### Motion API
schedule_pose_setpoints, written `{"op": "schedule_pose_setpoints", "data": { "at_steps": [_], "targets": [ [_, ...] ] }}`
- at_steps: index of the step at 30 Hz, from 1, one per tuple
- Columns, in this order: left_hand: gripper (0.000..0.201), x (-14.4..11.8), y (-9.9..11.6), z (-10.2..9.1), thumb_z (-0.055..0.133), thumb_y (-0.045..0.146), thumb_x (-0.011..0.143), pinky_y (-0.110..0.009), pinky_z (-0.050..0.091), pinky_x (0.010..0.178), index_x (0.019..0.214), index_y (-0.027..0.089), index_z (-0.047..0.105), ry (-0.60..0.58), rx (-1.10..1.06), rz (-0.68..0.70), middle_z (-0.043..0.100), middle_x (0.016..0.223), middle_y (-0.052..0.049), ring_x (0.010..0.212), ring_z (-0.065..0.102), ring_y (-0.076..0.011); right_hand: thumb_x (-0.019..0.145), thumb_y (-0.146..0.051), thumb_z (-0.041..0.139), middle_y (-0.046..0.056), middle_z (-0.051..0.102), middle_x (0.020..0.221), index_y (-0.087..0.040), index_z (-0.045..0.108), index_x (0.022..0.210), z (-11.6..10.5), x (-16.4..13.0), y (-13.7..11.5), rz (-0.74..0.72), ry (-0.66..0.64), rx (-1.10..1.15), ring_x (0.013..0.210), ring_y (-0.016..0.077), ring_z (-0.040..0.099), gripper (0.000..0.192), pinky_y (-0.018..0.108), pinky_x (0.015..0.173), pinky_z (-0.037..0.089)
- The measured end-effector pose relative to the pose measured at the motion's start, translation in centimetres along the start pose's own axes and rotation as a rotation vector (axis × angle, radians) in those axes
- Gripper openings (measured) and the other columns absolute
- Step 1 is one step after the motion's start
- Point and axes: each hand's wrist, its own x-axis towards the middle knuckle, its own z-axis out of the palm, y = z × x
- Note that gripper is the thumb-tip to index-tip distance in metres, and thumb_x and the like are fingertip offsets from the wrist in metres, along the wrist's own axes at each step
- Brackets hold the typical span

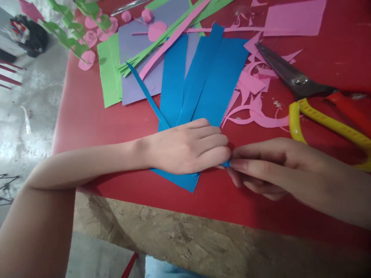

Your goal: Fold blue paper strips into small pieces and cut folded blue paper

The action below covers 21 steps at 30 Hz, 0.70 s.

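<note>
Blue paper strips point(203, 85), flat and long, fanned out on red table point(87, 116). Pressed down at their near ends by left hand point(188, 148), fingers flat and close together. Small blue bit point(226, 164) pinched tight by right hand point(266, 166), at 3 o'clock from left hand, fingertips touching. Pink scraps point(252, 96) at 1 o'clock. Scissors point(307, 96) with yellow and red handles at 2 o'clock, blades closed. Green strips point(162, 38) and purple sheet point(136, 81) at 12 o'clock, farther off.
</note>
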Motion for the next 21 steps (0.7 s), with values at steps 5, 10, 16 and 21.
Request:
{"op": "schedule_pose_setpoints", "data": {
  "at_steps": [5, 10, 16, 21],
  "targets": [
    [0.022, 0.09, 0.23, 0.19, 0.028, 0.01, 0.092, -0.025, 0.043, 0.067, 0.08, 0.015, 0.045, -0.015, 0.028, 0.0, 0.057, 0.066, -0.002, 0.068, 0.055, -0.0143, 0.077, -0.038, 0.051, -0.004, 0.038, 0.038, -0.018, 0.057, 0.058, 0.09, 0.04, -0.45, 0.046, 0.007, -0.047, 0.033, 0.0061, 0.032, 0.027, 0.019, 0.03, 0.025],
    [0.025, 0.24, 0.35, 0.26, 0.028, 0.01, 0.092, -0.026, 0.042, 0.065, 0.075, 0.016, 0.046, -0.043, 0.021, 0.012, 0.056, 0.062, -0.002, 0.065, 0.054, -0.0146, 0.076, -0.03, 0.048, -0.003, 0.04, 0.039, -0.019, 0.055, 0.053, 0.41, -0.12, -0.34, -0.021, 0.113, -0.17, 0.034, 0.0071, 0.034, 0.027, 0.02, 0.029, 0.022],
    [0.026, 0.06, 0.26, 0.28, 0.027, 0.013, 0.093, -0.026, 0.04, 0.068, 0.078, 0.015, 0.048, -0.075, -0.018, -0.006, 0.058, 0.067, -0.004, 0.069, 0.054, -0.0145, 0.077, -0.027, 0.047, -0.004, 0.042, 0.043, -0.019, 0.049, 0.05, 0.44, 0.0, 0.13, -0.147, 0.148, -0.287, 0.038, 0.0065, 0.035, 0.028, 0.02, 0.032, 0.024],
    [0.033, -0.16, -0.22, 0.26, 0.021, 0.027, 0.097, -0.026, 0.04, 0.07, 0.087, 0.013, 0.049, -0.043, -0.183, -0.055, 0.057, 0.069, -0.004, 0.073, 0.053, -0.0137, 0.081, -0.026, 0.045, -0.003, 0.047, 0.048, -0.019, 0.05, 0.055, 0.43, -0.07, 0.2, -0.265, 0.163, -0.325, 0.044, 0.0075, 0.042, 0.027, 0.02, 0.038, 0.031]
  ]
}}
